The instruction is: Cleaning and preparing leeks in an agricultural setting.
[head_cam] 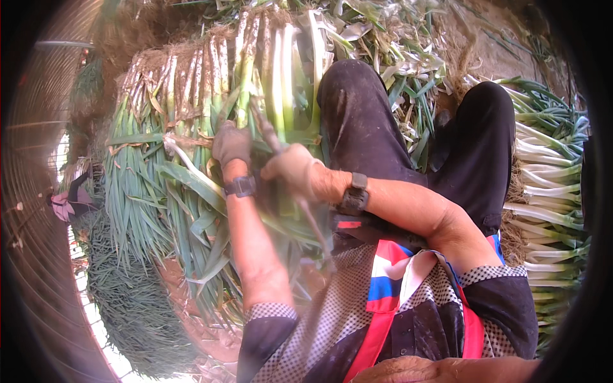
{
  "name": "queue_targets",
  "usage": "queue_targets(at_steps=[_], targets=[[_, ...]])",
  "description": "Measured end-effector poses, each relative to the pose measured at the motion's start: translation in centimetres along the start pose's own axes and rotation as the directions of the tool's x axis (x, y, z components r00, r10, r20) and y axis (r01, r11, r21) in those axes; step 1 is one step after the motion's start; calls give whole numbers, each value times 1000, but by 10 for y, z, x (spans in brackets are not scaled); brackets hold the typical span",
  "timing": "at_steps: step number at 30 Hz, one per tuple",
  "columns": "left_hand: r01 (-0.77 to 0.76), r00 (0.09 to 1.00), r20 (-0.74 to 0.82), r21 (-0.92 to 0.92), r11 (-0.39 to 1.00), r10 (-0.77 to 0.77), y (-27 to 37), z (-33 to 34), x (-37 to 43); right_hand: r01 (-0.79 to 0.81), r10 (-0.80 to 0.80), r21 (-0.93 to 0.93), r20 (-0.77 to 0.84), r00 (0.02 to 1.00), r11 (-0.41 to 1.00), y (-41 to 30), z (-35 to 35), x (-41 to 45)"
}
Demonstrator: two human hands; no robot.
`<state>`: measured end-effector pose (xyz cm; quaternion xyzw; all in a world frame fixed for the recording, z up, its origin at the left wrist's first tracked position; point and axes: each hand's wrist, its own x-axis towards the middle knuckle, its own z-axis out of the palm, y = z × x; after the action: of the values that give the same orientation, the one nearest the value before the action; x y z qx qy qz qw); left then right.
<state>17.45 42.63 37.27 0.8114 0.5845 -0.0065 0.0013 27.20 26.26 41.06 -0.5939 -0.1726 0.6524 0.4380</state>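
Note:
My left hand (233, 143), in a dirty work glove, rests against the stems of long green onions (282, 81) laid side by side, roots away from me. Its fingers are largely hidden, so what it grips is unclear. Close on its right, my gloved right hand (294, 167) is closed around a blurred brown cord-like strand (313, 222), which runs from the stems down towards my chest. Left of my hands, a bundle of onions with soil on the white parts (167, 86) has a green leaf band (134, 139) around it. Both wrists carry dark bands.
Peeled leaves and scraps (407, 52) lie beyond my bent knees. Cleaned onions (550, 182) are lined up along my right side. A large heap of green tops (129, 297) lies at the lower left, near a ribbed curved wall (38, 239). A pink and dark item (69, 203) is beside it.

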Motion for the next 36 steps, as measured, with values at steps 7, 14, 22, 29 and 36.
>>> queue_targets(at_steps=[7,14,22,29,36], targets=[[-104,987,-125,16,994,105,14,5,-26,45,-44,167,-11,999,985,11,2,16],[-26,999,-26,-72,997,24,12,4,-25,-79,61,219,87,994,973,-1,6,-11],[-364,922,-99,113,924,375,1,7,-37,32,-8,282,-86,996,959,-35,6,44],[-86,996,0,59,995,87,33,-13,-37,261,-265,109,25,964,959,-52,-30,134],[-115,990,-75,25,993,117,5,14,-35,59,-49,144,-73,996,988,-99,-37,151]])
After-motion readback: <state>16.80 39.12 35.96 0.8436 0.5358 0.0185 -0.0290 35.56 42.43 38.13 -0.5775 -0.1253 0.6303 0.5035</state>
